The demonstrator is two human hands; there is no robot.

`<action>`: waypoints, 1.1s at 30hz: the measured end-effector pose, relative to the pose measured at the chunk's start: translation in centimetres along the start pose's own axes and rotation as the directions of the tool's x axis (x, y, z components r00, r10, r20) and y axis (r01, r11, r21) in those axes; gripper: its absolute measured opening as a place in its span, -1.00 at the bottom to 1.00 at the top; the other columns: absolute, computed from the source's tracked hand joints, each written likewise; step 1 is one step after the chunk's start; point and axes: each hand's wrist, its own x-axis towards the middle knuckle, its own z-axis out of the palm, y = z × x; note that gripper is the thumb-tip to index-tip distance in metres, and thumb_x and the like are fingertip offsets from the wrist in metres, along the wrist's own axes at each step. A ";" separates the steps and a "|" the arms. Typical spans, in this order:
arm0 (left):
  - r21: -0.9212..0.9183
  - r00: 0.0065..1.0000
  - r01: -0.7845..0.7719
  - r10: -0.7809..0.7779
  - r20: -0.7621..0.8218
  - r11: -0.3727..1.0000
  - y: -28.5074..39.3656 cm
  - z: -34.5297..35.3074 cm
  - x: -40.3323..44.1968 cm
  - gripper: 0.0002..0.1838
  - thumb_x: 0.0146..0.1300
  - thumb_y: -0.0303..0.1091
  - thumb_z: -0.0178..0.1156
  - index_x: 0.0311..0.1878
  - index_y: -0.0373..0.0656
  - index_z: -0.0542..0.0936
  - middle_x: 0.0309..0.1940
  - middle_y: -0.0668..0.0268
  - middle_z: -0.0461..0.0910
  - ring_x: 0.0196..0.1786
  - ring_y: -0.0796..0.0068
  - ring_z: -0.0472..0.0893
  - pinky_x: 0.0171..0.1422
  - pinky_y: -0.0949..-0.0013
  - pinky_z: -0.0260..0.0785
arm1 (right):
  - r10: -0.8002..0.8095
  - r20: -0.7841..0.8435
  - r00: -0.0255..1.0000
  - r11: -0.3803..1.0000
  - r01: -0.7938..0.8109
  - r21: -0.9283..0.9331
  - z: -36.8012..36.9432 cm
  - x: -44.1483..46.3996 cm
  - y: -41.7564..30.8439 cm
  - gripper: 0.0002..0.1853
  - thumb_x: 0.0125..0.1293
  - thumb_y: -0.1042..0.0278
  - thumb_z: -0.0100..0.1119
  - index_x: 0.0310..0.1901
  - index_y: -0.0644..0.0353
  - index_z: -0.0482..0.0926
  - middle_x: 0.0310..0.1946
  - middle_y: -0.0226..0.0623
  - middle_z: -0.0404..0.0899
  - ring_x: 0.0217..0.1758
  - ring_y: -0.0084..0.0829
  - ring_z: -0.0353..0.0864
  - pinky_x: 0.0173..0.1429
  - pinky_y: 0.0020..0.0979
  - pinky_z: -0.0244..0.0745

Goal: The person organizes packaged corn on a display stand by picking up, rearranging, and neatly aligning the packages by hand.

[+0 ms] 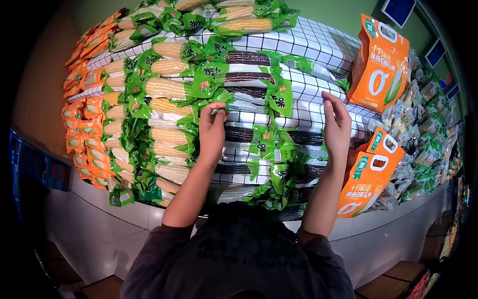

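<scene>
My left hand (213, 130) is over the middle of the display, its fingers slightly curled and thumb apart from the index finger. Its fingertips are at the left end of a dark corn package (245, 94); whether they touch it cannot be told. My right hand (337, 124) is raised at the right, fingers apart and holding nothing. Between the hands lie more dark corn packs (238, 134) in green and clear wrapping, one of them (304, 138) close to my right wrist. Pale corn packs (167, 88) are stacked left of my left hand.
A checkered white cloth (311, 97) covers the stepped display. Two orange bags with handle holes stand at the right, one upper (381, 65), one lower (368, 174). Orange packs (92, 142) line the left edge. Clear-wrapped packs (428, 124) are heaped far right.
</scene>
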 end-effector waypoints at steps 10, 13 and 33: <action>0.734 0.752 -0.659 0.159 0.640 0.162 -1.7 -4.1 -2.8 -0.31 0.33 -0.34 0.40 0.54 0.11 0.48 0.49 0.25 0.42 0.60 0.00 0.25 0.69 -0.22 -0.10 | 0.171 0.236 0.957 0.828 -0.010 -0.561 -2.0 -10.6 5.8 -0.59 0.46 0.38 0.36 0.30 0.15 0.66 0.37 -0.02 0.52 0.49 0.03 0.44 0.49 -0.12 0.44; 0.719 0.737 -0.675 0.161 0.656 0.166 -2.1 -4.1 -2.1 -0.31 0.32 -0.34 0.40 0.53 0.10 0.49 0.46 0.25 0.45 0.57 0.00 0.28 0.70 -0.16 -0.11 | 0.071 0.221 0.973 0.824 0.068 -0.563 -1.9 -11.3 6.7 -0.56 0.41 0.37 0.38 0.31 0.14 0.65 0.37 -0.02 0.53 0.55 0.20 0.33 0.60 0.07 0.28; 0.636 0.717 -0.682 0.159 0.679 0.362 -3.9 -7.4 -8.6 -0.65 0.25 -0.53 0.37 0.12 -0.10 0.71 0.11 0.23 0.67 0.23 0.03 0.59 0.36 0.05 0.37 | 0.099 0.173 0.980 0.714 0.051 -0.698 -3.3 -16.4 7.2 -0.27 0.28 0.41 0.48 0.51 0.01 0.50 0.54 0.02 0.32 0.60 0.16 0.25 0.69 0.05 0.13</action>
